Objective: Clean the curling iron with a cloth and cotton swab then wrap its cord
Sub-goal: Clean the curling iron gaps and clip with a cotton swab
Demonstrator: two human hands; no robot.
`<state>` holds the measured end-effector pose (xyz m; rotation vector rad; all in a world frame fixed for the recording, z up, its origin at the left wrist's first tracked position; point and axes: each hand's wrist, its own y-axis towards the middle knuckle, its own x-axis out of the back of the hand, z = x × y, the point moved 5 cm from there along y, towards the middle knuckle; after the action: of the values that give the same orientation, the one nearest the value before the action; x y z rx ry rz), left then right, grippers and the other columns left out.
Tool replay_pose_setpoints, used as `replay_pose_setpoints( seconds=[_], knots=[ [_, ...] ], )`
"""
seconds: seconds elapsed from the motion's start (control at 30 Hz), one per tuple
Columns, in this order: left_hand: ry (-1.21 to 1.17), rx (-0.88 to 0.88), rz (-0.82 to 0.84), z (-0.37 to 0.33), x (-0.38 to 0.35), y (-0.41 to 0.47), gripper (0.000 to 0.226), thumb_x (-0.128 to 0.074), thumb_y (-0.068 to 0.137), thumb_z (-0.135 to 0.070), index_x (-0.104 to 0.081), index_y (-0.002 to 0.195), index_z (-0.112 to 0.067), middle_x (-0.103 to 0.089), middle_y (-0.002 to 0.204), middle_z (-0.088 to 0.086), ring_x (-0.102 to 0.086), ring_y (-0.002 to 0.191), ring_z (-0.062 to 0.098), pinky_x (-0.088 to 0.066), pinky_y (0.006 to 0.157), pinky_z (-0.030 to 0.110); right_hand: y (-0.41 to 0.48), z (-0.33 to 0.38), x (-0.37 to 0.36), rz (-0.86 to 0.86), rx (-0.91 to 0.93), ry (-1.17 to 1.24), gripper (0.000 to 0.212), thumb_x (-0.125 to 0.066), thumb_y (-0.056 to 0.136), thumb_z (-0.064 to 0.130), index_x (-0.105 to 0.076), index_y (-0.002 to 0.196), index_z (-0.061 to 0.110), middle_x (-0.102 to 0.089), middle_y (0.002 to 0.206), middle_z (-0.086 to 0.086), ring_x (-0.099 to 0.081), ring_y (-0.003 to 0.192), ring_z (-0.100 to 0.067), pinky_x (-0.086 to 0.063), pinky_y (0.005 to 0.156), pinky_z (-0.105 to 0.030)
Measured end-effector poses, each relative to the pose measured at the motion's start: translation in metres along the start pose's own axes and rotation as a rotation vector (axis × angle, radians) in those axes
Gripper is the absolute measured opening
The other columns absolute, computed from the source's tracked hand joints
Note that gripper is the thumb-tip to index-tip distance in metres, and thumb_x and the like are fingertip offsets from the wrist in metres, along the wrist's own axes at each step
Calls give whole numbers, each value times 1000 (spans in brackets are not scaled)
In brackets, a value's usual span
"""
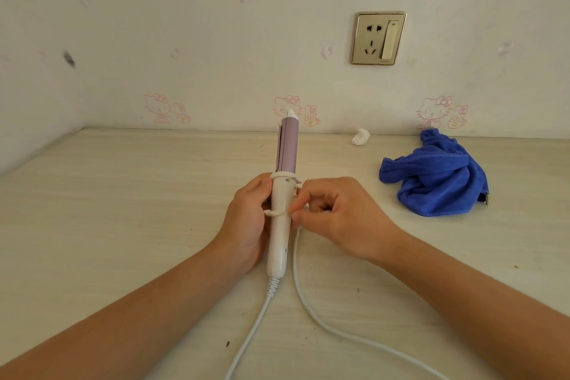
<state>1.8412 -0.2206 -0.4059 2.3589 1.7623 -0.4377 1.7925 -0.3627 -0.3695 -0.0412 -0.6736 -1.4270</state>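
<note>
Left grip [246, 222] clamps the curling iron [281, 194] handle. Right grip [336, 219] pinches the cord [293, 265] against it, first turn laid. Blue cloth [431, 176] lies discarded right of both. Cleaning appears complete; wrapping remains.

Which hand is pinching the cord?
The right hand pinches the cord beside the iron; the left hand just holds the iron.

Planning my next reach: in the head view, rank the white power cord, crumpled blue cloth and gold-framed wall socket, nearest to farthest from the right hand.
1. White power cord, pinched by the right hand.
2. Crumpled blue cloth, off to its right.
3. Gold-framed wall socket, high up, beyond the cloth.
</note>
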Motion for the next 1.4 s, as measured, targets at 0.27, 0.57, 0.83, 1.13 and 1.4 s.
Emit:
replay_pose_setpoints(
  seconds=[0.27,0.57,0.83,1.13,1.4],
  knots=[
    [-11,-9,-10,-1,2,2,51,-37,108,-18,-83,85,-19,-78,85,9,-73,73,19,-60,63,31,-4,2,-6,81,-36,-18,15,-75,88,2,-74,79,15,-42,47,8,-35,47,-10,-56,91,-58],
    [-71,16,-19,2,4,6,42,-31,110,-19,-69,107,-4,-75,92,15,-67,69,26,-56,69,41,-7,1,-10,265,-85,-17,8,-76,88,2,-76,84,9,-42,45,12,-34,45,-8,-36,54,-29],
    [-100,37,-23,0,2,4,39,-30,110,-18,-64,115,0,-73,92,15,-66,67,26,-55,66,40,-7,-3,-9,287,-102,25,12,-76,86,1,-76,80,10,-41,45,12,-32,45,-8,-34,54,-25],
    [-110,60,-20,-1,4,4,37,-33,110,-17,-69,109,-7,-76,81,12,-72,65,27,-59,60,37,-6,-3,-12,307,-77,56,7,-77,84,1,-78,83,8,-43,47,14,-36,47,-9,-40,59,-32],
    [-217,95,62,-3,-2,0,31,-51,93,-22,-74,95,-2,-68,82,13,-66,61,23,-58,58,32,-4,-2,-11,191,-67,38,12,-76,87,6,-78,82,17,-44,47,9,-35,48,-11,-37,55,-28]
  ],
)
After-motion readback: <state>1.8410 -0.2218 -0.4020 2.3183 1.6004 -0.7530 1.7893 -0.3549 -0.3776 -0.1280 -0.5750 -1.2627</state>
